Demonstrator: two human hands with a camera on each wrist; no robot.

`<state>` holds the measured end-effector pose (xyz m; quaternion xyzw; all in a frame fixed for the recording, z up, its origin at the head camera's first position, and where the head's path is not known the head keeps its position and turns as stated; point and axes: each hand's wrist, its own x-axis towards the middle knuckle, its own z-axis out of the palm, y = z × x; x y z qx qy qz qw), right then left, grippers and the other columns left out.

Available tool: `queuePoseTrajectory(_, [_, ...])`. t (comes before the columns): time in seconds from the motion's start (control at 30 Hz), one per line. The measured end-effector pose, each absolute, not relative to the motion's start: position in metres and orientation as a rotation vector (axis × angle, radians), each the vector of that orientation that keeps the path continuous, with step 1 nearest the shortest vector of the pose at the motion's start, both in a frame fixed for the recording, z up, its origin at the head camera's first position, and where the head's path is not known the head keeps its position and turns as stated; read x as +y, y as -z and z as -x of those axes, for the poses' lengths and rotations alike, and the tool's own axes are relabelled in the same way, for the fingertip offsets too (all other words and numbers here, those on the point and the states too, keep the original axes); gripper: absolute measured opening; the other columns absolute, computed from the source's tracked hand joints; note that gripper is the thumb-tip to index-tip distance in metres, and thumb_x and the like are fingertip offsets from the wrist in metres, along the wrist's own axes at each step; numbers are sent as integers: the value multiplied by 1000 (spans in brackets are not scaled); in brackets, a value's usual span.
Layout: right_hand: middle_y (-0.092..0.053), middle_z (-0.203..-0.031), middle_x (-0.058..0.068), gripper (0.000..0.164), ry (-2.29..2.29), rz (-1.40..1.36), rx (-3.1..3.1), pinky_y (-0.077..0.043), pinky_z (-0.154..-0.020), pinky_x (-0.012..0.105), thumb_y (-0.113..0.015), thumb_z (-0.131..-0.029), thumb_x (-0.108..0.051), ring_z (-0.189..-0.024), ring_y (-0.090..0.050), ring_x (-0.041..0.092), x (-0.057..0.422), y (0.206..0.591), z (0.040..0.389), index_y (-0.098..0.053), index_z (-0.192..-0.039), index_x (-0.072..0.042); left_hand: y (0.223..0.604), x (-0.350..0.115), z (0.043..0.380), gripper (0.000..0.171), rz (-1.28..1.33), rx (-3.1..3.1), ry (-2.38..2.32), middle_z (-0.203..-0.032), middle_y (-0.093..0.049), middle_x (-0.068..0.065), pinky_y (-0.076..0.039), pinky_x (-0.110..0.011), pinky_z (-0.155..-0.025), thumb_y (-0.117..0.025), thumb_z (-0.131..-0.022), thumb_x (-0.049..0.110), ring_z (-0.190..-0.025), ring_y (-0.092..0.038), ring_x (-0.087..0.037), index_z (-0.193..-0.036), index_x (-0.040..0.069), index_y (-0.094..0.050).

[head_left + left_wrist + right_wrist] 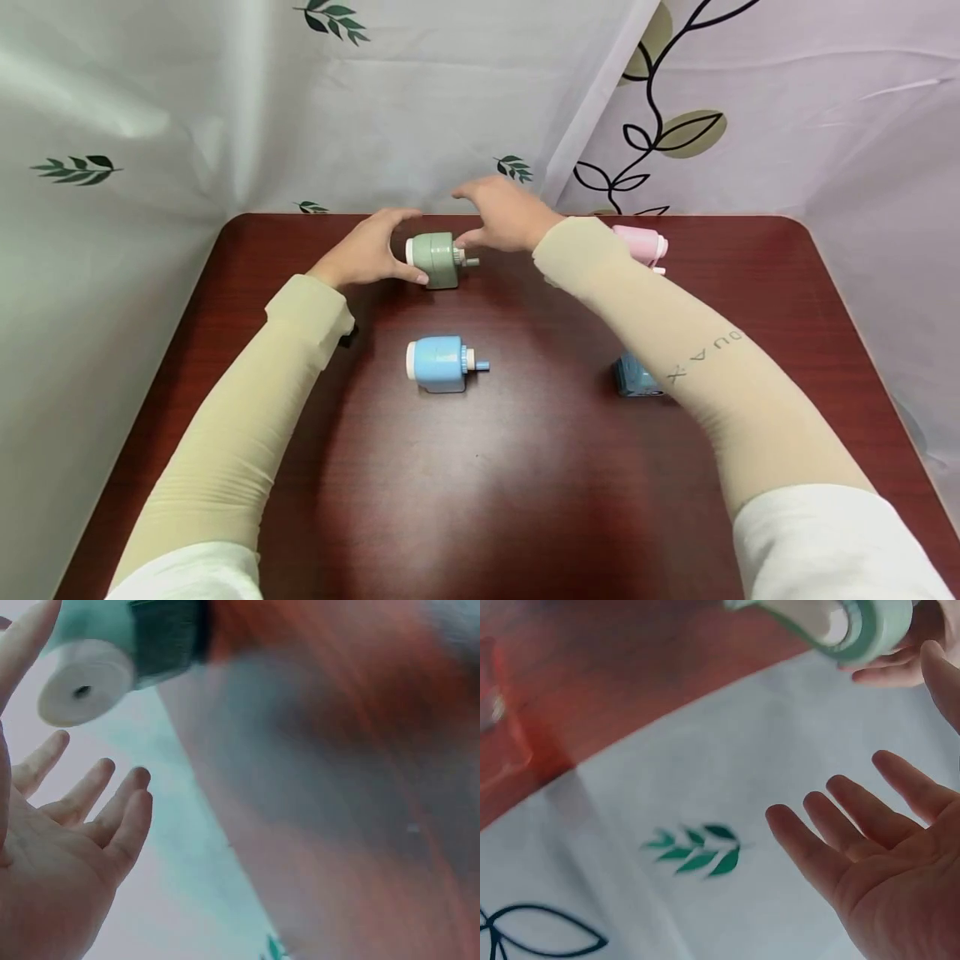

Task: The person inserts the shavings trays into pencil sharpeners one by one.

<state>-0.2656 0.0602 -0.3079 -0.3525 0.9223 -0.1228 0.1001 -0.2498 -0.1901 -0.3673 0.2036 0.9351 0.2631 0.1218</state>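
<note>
A green pencil sharpener (433, 258) of the crank kind stands near the table's far edge. My left hand (369, 250) is spread at its left end, thumb in front of the body and fingers behind. In the left wrist view its white round end with a small hole (84, 690) shows above the spread fingers. On the crank side is my right hand (504, 212), fingers apart and thumb tip close to the crank. The right wrist view shows those fingers extended with nothing between them, below the green sharpener (881, 630).
Nearer me on the brown table (525, 467) stands a blue pencil sharpener (440, 362). A pink one (639, 243) is at the back right, partly behind my right sleeve. The same arm partly covers a dark teal box-shaped thing (634, 377). Patterned curtains (420, 100) hang behind the table.
</note>
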Motion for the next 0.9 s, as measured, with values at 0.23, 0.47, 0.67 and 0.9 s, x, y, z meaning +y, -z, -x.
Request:
queuePoseTrajectory(0.23, [-43, -154, 14, 75, 351, 928, 2722, -31, -116, 45, -70, -94, -42, -144, -36, 33, 88, 297, 271, -41, -151, -3, 351, -180, 248, 107, -627, 2746, -756, -156, -36, -13, -32, -55, -112, -84, -76, 55, -142, -35, -33, -157, 8, -32])
queuePoseTrajectory(0.47, [-44, -153, 14, 75, 344, 860, 2728, -34, -114, 46, -71, -94, -40, -141, -41, 33, 106, 284, 272, -40, -153, -4, 337, -163, 248, 106, -644, 2761, -705, -158, -33, -11, -30, -55, -114, -83, -76, 57, -144, -32, -31, -157, 11, -31])
queuePoseTrajectory(0.67, [-47, -151, 18, 75, 354, 853, 2733, -35, -112, 49, -72, -94, -39, -137, -44, 36, 124, 280, 273, -41, -151, -2, 327, -143, 249, 104, -673, 2762, -667, -159, -31, -10, -28, -52, -116, -83, -77, 55, -146, -28, -29, -157, 13, -32])
queuePoseTrajectory(0.9, [-51, -145, 23, 72, 333, 837, 2733, -36, -111, 51, -73, -93, -36, -133, -48, 39, 147, 281, 275, -45, -147, 2, 319, -110, 252, 101, -775, 2761, -610, -157, -34, -11, -30, -46, -116, -84, -78, 53, -144, -33, -29, -155, 10, -35])
